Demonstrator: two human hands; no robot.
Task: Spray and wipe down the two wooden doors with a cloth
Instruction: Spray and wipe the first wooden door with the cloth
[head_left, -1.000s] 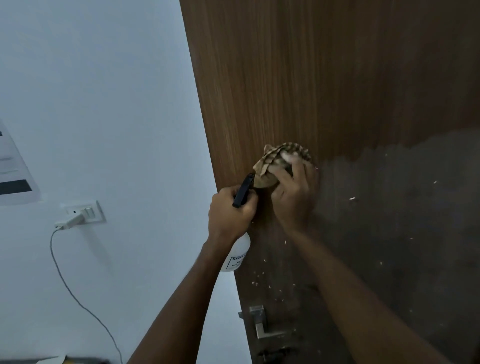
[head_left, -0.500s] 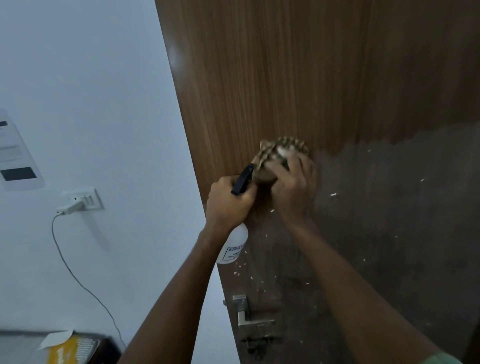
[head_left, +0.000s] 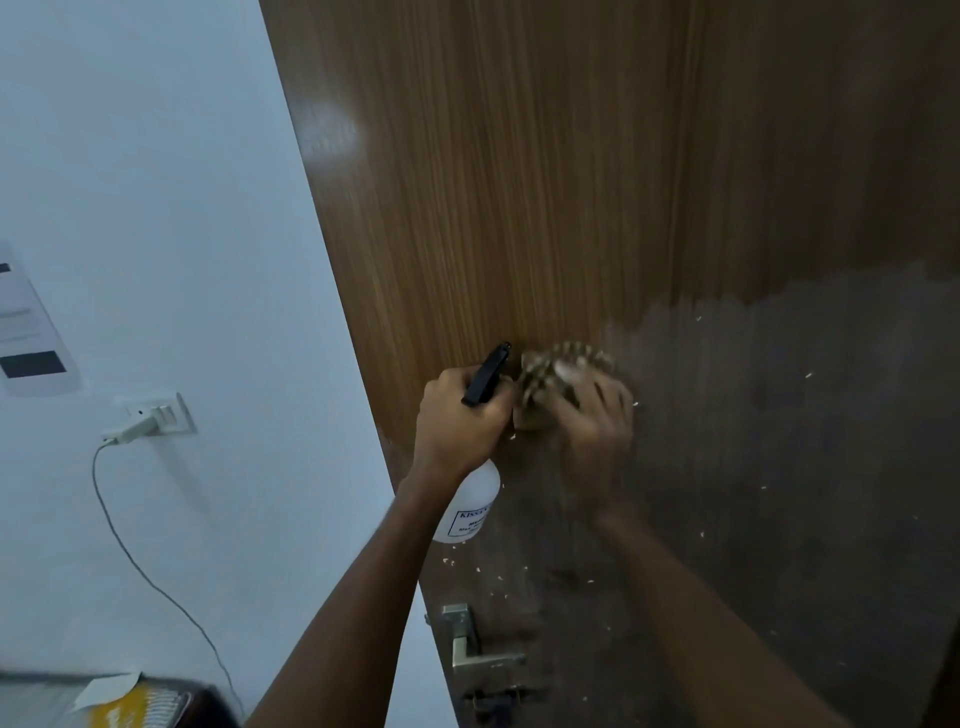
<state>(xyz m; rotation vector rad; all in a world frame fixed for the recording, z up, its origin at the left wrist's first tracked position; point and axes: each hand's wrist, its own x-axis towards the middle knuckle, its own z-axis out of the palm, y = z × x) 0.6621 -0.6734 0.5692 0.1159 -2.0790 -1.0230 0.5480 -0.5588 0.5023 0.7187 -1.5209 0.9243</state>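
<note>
A tall wooden door (head_left: 545, 182) fills the right of the view; its lower part is darker and flecked with pale specks. My left hand (head_left: 457, 421) grips a white spray bottle (head_left: 470, 506) by its black trigger head, close to the door's left edge. Right beside it, my right hand (head_left: 592, 415) presses a bunched checked cloth (head_left: 545, 369) against the door, at the border between the lighter and darker wood. The right hand is motion-blurred.
A metal lever handle (head_left: 470, 649) with a lock below sits low on the door. On the white wall (head_left: 156, 156) to the left are a socket with a plug (head_left: 148, 421) and a hanging cable. A yellow object (head_left: 119, 712) lies at the bottom left.
The view has shifted, so the door edge and wall sit differently in frame. My right hand keeps rubbing the cloth on the same patch; the left hand still holds the bottle beside it.
</note>
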